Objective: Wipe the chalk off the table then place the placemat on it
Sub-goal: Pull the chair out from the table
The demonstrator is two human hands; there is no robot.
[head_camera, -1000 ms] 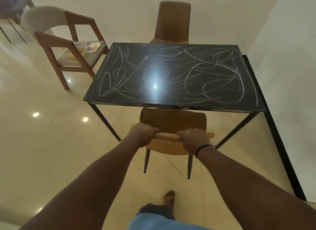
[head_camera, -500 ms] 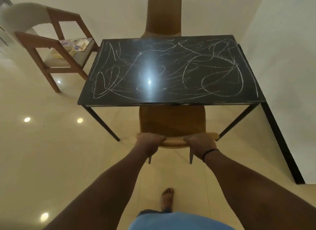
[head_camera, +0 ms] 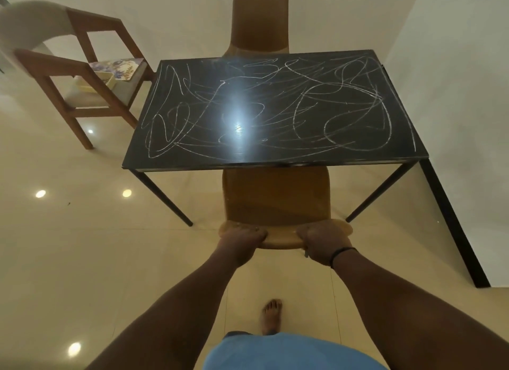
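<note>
Left hand: the left hand [head_camera: 240,239] is curled over the top edge of the tan chair's backrest [head_camera: 278,239], fingers wrapped over the front of the rail, gripping it near its left end.
Right hand: the right hand [head_camera: 325,241] grips the same rail near its right end, fingers folded over the edge and knuckles up; a thin black band [head_camera: 341,255] circles the wrist.
Tan chair: the near tan chair [head_camera: 275,199] stands at the near long side of the table, its seat tucked partly under the tabletop, its back toward the person.
Table: the black table [head_camera: 275,155] stands on thin dark legs, its right side close to the white wall [head_camera: 454,94].
Chalk: white chalk scribbles [head_camera: 344,113] loop across almost the whole top (a bright ceiling-light glare sits near the middle, left of centre).
Placemat: a floral placemat [head_camera: 121,66] lies on the seat of the wooden armchair [head_camera: 82,75] just beside the table's far left corner, well apart from both hands; a pale yellow tray-like thing [head_camera: 102,79] lies beside it on the seat, though I cannot tell what it is.
Far chair: a second tan chair [head_camera: 259,22] stands at the far long side, its backrest rising above the tabletop.
Person: both bare forearms reach straight forward; a bare foot [head_camera: 271,314] stands on the glossy cream tile floor [head_camera: 82,259], and light blue clothing [head_camera: 289,350] shows at the bottom edge.
</note>
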